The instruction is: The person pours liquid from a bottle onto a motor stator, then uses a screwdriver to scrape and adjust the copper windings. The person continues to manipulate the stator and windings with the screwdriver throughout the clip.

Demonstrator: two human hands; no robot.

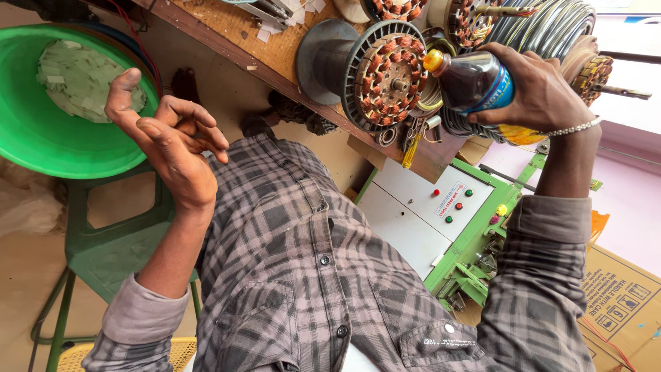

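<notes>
The right hand (540, 93) grips the dark bottle (475, 81), left hand (169, 141) open and empty; its yellow cap (434, 60) looks shut, or drink may spill on the wire coils (389, 76).

A: What do your hands have?

B: Your right hand (544, 89) grips a dark bottle (475, 81) with a yellow cap, tilted toward a copper-wound stator (385, 76) lying on the wooden bench (234, 31).

A: And the left?

B: Your left hand (169, 141) hangs open, fingers curled, holding nothing, just beside a green basin (41, 148) on a green stool (103, 248).
</notes>
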